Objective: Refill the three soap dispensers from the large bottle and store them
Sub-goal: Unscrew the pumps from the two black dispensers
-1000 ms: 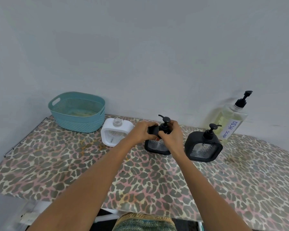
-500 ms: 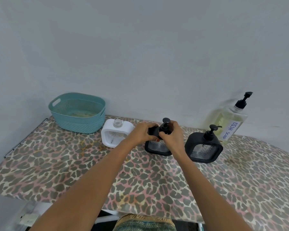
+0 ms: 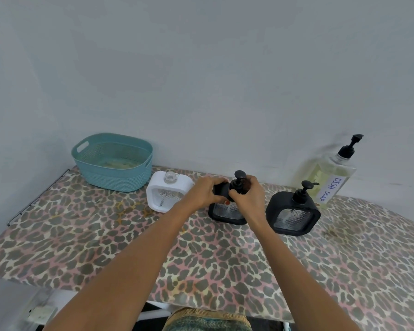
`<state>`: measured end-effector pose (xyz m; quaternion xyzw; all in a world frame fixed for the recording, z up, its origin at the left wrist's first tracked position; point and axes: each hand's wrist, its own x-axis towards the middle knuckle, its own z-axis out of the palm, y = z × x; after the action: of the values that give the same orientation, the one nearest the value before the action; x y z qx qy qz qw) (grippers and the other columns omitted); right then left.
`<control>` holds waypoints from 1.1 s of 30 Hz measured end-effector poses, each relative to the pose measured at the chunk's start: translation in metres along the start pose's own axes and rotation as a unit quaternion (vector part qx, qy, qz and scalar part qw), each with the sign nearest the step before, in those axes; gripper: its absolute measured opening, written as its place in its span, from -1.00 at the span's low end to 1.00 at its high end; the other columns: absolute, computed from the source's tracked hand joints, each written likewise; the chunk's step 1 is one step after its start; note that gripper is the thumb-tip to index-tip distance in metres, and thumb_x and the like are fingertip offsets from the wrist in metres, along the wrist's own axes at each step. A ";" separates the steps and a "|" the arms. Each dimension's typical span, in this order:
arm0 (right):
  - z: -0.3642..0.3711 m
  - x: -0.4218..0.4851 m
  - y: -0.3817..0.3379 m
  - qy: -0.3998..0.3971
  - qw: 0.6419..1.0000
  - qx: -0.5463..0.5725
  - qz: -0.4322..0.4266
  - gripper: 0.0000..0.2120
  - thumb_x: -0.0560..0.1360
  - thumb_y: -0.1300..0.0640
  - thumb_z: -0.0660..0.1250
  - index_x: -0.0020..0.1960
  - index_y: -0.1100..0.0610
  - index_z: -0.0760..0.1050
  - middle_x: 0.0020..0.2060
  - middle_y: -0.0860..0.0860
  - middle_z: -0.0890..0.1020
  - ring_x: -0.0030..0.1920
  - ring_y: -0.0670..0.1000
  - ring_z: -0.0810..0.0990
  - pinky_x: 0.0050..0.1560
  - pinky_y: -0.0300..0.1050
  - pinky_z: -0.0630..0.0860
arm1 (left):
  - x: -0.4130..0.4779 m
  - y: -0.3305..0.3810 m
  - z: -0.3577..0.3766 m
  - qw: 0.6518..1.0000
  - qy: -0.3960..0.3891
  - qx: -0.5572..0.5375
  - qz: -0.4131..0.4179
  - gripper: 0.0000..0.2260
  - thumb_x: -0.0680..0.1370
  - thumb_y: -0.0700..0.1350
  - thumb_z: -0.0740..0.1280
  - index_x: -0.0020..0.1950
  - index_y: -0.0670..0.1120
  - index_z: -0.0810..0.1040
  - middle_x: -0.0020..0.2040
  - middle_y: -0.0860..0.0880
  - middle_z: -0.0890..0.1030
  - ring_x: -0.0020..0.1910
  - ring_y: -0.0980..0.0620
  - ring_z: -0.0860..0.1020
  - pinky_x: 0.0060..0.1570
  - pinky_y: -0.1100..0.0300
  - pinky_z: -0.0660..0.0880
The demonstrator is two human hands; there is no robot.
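The left hand (image 3: 207, 192) is grasping the middle black dispenser (image 3: 226, 212) at its left shoulder, while the right hand (image 3: 247, 197) is pinching its pump (image 3: 240, 175).

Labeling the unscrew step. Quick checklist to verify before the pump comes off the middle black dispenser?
1. Body held: left hand grips the middle black dispenser at its top: ok.
2. Twist grip: right hand wraps the pump at the neck: ok.
3. Dispenser upright on the table: ok.
4. Thread loosened: cannot tell, hands cover the neck.
5. Source ready: large bottle has its top on: not ok.
6. Neck of the white dispenser open: ok.
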<state>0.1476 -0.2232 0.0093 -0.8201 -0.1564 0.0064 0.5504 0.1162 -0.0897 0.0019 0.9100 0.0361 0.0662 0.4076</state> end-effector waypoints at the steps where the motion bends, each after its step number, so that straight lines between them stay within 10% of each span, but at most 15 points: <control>1: 0.000 0.000 0.000 -0.006 1.000 0.004 0.001 -0.56 0.39 0.32 0.33 0.25 0.20 0.35 -0.05 0.02 0.50 -0.08 -0.02 0.48 -0.29 -0.41 0.36 | 0.000 0.000 0.000 1.000 0.000 -0.001 -0.002 -0.50 0.35 -0.13 0.49 0.26 -0.11 0.49 0.16 -0.12 0.56 0.16 -0.05 0.48 0.07 0.22 0.34; 11: 0.004 0.000 -0.001 0.062 0.998 0.008 0.015 -0.62 0.33 0.14 0.50 0.04 0.18 0.42 -0.09 0.06 0.55 -0.11 -0.01 0.51 -0.08 -0.21 0.44 | -0.003 0.003 -0.001 1.000 0.002 -0.015 -0.004 -0.48 0.35 -0.18 0.49 0.29 -0.15 0.46 0.18 -0.12 0.56 0.18 -0.04 0.49 0.10 0.27 0.36; 16: -0.006 -0.002 -0.011 0.073 0.997 0.029 -0.011 -0.71 0.37 0.19 0.46 0.04 0.21 0.48 -0.20 -0.02 0.53 -0.25 -0.19 0.47 -0.27 -0.52 0.40 | -0.005 0.005 -0.001 1.000 0.003 -0.026 -0.002 -0.46 0.35 -0.20 0.49 0.31 -0.16 0.44 0.22 -0.12 0.54 0.21 -0.04 0.49 0.12 0.29 0.37; 23: -0.024 0.003 -0.041 0.095 0.994 0.032 -0.049 -0.68 0.37 0.13 0.47 0.09 0.18 0.53 -0.06 0.06 0.61 -0.11 -0.05 0.54 -0.05 -0.23 0.43 | -0.002 0.003 -0.001 1.000 -0.009 -0.006 -0.001 -0.46 0.35 -0.14 0.49 0.30 -0.16 0.45 0.26 -0.09 0.51 0.23 -0.04 0.47 0.22 0.19 0.37; 33: -0.058 0.002 -0.093 0.094 0.989 0.052 -0.103 -0.77 0.35 0.12 0.48 -0.03 0.10 0.54 -0.14 -0.01 0.61 -0.19 -0.13 0.56 -0.17 -0.45 0.45 | -0.003 0.005 0.000 1.000 -0.008 0.010 -0.014 -0.43 0.34 -0.11 0.50 0.32 -0.12 0.44 0.28 -0.08 0.50 0.25 -0.05 0.44 0.30 0.07 0.36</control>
<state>0.1369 -0.2428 0.1171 -0.7670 -0.1870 -0.1194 0.6020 0.1137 -0.0931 0.0057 0.9140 0.0462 0.0533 0.3995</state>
